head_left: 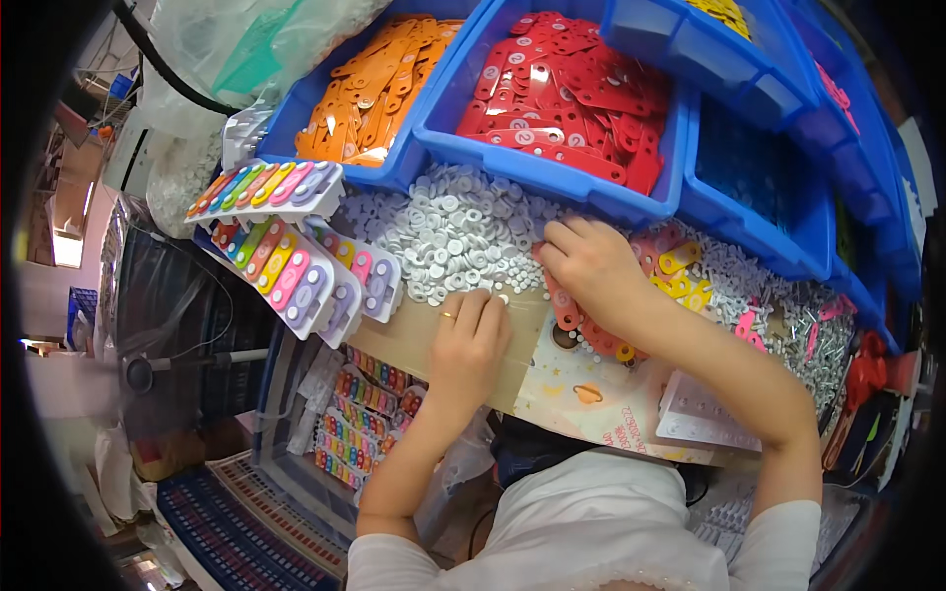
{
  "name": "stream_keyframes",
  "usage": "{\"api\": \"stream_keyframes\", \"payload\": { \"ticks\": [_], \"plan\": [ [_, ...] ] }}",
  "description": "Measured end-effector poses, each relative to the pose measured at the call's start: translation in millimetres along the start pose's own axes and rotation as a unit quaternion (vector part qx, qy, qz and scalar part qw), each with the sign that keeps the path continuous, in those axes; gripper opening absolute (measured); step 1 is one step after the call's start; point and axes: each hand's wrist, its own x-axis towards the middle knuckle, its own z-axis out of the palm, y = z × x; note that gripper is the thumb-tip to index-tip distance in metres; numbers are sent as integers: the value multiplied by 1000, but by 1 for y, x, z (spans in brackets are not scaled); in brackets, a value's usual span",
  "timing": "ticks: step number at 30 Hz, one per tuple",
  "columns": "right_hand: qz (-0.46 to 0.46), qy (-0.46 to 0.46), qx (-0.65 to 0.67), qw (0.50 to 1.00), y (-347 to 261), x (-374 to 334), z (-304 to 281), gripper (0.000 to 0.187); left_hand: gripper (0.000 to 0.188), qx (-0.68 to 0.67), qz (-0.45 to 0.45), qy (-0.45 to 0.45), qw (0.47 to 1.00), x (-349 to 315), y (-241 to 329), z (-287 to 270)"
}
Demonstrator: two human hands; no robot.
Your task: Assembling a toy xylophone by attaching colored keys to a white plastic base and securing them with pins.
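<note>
My left hand [471, 340] is at the near edge of a heap of small white rings [448, 231], a ring on one finger. Its fingers are bent and close together, with a small white piece [504, 299] at the index fingertip. Further right and a little farther off, my right hand [594, 264] reaches over coral-coloured key plates [565, 308] beside the heap. Its fingers curl inward, and whatever they hold is hidden. Toy xylophones with rainbow keys on white frames [281, 261] are stacked left of the heap.
Blue bins [552, 165] along the back hold orange plates [379, 94] and red plates [591, 94]. Yellow plates [680, 259], pink pieces [746, 327] and silvery screws [813, 350] lie to the right. A whitish moulded frame [705, 414] sits at the near edge. Lower left, a box holds more xylophones [355, 428].
</note>
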Motion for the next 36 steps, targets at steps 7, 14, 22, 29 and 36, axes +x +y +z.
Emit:
{"api": "stream_keyframes", "payload": {
  "ticks": [7, 14, 22, 29, 36],
  "plan": [
    [152, 60, 91, 982, -5, -38, -43, 12, 20, -118, 73, -32, 990, 11, -1, 5],
    [547, 48, 301, 780, -13, -158, -134, 13, 19, -287, 20, -105, 952, 11, 70, 16],
    [402, 9, 247, 882, -30, -178, -120, 9, 30, -296, 287, -184, 892, 37, 113, 46],
    [416, 33, 239, 877, -31, -181, -117, 10, 31, -265, 355, -186, 877, 49, 119, 44],
    [349, 74, 163, 920, -40, -191, -110, 17, 36, -249, 398, -156, 869, 46, 117, 47]
  ]
}}
